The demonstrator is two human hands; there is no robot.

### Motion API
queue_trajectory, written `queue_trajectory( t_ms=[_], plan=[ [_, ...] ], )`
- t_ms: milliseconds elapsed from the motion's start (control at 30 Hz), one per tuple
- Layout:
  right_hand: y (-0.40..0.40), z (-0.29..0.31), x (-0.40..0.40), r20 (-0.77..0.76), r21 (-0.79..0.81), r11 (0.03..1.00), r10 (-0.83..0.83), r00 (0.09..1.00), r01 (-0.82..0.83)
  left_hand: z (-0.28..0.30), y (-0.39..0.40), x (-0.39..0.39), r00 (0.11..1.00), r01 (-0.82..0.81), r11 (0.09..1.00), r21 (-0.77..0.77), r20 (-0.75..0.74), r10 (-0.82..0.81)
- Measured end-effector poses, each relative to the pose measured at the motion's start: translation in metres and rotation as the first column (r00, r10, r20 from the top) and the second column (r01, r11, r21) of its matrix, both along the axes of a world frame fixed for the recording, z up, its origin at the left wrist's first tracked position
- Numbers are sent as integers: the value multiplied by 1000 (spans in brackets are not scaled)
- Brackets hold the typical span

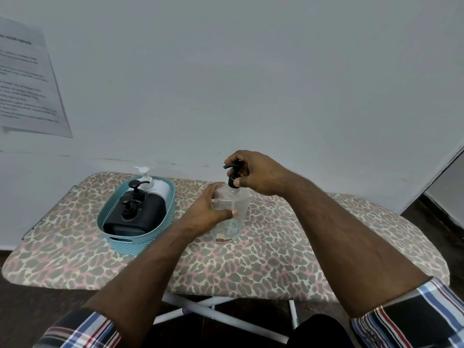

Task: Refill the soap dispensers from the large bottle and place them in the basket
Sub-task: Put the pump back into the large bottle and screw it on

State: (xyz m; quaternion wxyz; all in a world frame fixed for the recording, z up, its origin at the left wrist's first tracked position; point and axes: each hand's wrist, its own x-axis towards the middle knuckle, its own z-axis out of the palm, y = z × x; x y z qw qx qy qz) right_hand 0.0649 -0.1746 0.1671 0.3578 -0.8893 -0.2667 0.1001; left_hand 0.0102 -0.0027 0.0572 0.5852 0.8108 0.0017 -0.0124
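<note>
A clear plastic bottle (229, 222) stands upright on the leopard-print board (276, 259), near its middle. My left hand (208, 212) wraps around the bottle's body from the left. My right hand (253, 173) grips the black pump head (234, 175) on top of the bottle's neck. To the left sits a teal basket (130, 243) holding two black pump dispensers (135, 217) and a white pump dispenser (155, 188) at its far end.
The board stands against a pale wall, on white crossed legs (213, 310) over a dark floor. A printed sheet (27, 84) hangs on the wall at the upper left. A dark doorway edge (442, 187) lies at the right.
</note>
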Motion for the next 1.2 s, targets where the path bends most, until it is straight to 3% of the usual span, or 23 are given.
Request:
queue_trajectory(
  t_ms=[167, 367, 467, 700, 933, 1200],
  plan=[
    [2, 2, 1, 35, -18, 1000, -12, 999, 13, 11, -6, 0, 999, -3, 1000, -19, 54, 4],
    [-3, 3, 1, -65, 54, 998, 19, 998, -15, 15, -4, 0, 1000, 3, 1000, -5, 29, -3],
    [-4, 6, 1, -84, 15, 999, 51, 995, -50, 14, -4, -3, 1000, 24, 1000, -18, 7, -24],
    [0, -3, -6, 130, -100, 993, -52, 990, 66, 14, -6, -7, 999, 47, 997, -56, 15, -47],
    [-7, 4, -6, -48, -14, 1000, 12, 999, -12, 10, -6, -6, 999, 40, 997, -69, -7, -40],
    [-1, 5, -6, 93, -126, 992, 1, 996, 10, 13, -6, -7, 999, 53, 996, -70, -1, -54]
  ],
)
